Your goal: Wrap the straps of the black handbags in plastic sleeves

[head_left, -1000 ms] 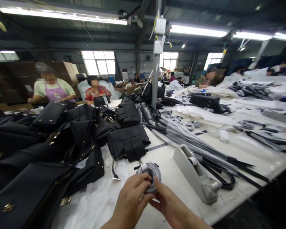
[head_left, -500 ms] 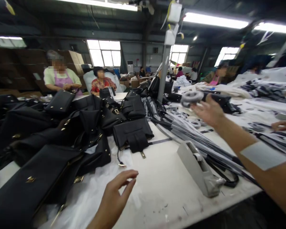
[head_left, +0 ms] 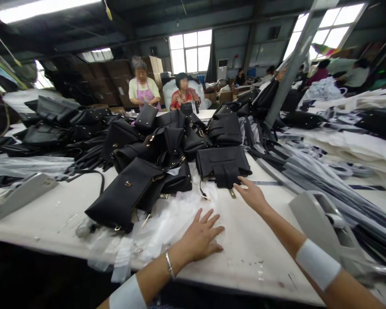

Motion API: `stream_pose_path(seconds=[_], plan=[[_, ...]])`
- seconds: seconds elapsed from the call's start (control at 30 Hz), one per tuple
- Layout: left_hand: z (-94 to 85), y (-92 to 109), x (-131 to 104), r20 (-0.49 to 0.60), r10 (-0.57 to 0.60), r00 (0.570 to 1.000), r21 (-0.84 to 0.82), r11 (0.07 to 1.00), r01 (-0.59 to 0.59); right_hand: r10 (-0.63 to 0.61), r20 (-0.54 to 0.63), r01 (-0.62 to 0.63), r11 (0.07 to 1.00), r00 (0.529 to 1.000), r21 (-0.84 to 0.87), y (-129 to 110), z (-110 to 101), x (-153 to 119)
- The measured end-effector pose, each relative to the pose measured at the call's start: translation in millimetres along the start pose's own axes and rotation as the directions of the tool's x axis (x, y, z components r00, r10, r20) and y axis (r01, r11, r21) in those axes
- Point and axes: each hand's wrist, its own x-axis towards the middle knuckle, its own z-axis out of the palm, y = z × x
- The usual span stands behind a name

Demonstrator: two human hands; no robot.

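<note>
My left hand (head_left: 203,237) is spread flat, palm down, with a bracelet on the wrist. It is over the table beside thin clear plastic bags (head_left: 167,214) and holds nothing. My right hand (head_left: 251,195) reaches toward a black handbag (head_left: 223,161) that lies with its flap toward me. Its fingers are stretched out at the bag's front edge, beside a gold clasp (head_left: 233,194); whether they touch the bag I cannot tell. Left of this bag, another black handbag (head_left: 125,193) with gold fittings leans on the heap.
Black handbags (head_left: 167,137) are heaped across the middle. Grey tape dispensers stand at the right (head_left: 328,227) and left (head_left: 22,193). Long wrapped straps (head_left: 309,176) lie at right, near a metal post (head_left: 289,64). Two people work across the table (head_left: 209,113).
The view has swung left. My right hand has come away from a grey coil at the right and over to the black handbag. My left hand's fingers have spread.
</note>
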Motion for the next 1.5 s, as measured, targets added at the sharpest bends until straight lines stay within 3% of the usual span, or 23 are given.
stream_pose_path(seconds=[0.1,0.23,0.4,0.53,0.73,0.87,1.0,1.1,1.2,1.27,1.37,1.43,1.5], plan=[[5.9,-31,-14,-0.009,-0.087,0.996,0.036,0.996,0.087,0.110,-0.067,-0.110,0.994,0.992,0.004,4,15,31],[1.4,-75,-34,-0.086,-0.242,0.966,0.019,0.969,0.245,0.209,-0.090,-0.201,0.976,0.974,0.085,0,27,50],[-3.3,-97,-42,-0.137,-0.293,0.946,-0.010,0.956,0.294,0.343,0.000,-0.327,0.896,0.939,0.301,-23,27,66],[-2.1,-97,-42,-0.156,-0.292,0.944,-0.036,0.956,0.290,0.342,0.056,-0.323,0.803,0.938,0.501,-64,6,92],[-2.6,-97,-42,-0.176,-0.294,0.940,-0.083,0.955,0.284,0.245,-0.051,-0.141,0.703,0.968,0.697,-143,-56,113],[-2.8,-102,-39,-0.163,-0.296,0.941,-0.135,0.952,0.276,0.251,-0.031,-0.150,0.665,0.967,0.732,-183,-110,85],[-9.5,-111,-31,-0.130,-0.299,0.945,-0.235,0.935,0.264,0.262,0.089,-0.246,0.662,0.961,0.708,-203,-157,27],[-18.5,-117,-23,-0.149,-0.294,0.944,-0.332,0.914,0.232,0.264,0.151,-0.294,0.672,0.953,0.680,-208,-176,-20],[-28.6,-111,-17,-0.195,-0.291,0.937,-0.410,0.892,0.191,0.268,0.165,-0.307,0.675,0.949,0.671,-205,-178,-58],[-35.6,-96,-19,-0.214,-0.273,0.938,-0.455,0.878,0.151,0.269,0.172,-0.313,0.671,0.948,0.673,-199,-174,-78],[-44.8,-55,-27,-0.306,-0.165,0.938,-0.495,0.869,-0.009,0.274,0.192,-0.329,0.658,0.942,0.677,-189,-163,-101],[-48.3,-23,-33,-0.433,-0.089,0.897,-0.434,0.893,-0.120,0.281,0.207,-0.344,0.647,0.937,0.680,-182,-155,-115],[-47.9,3,-37,-0.529,-0.058,0.847,-0.339,0.929,-0.149,0.287,0.217,-0.355,0.639,0.933,0.682,-176,-147,-127]])
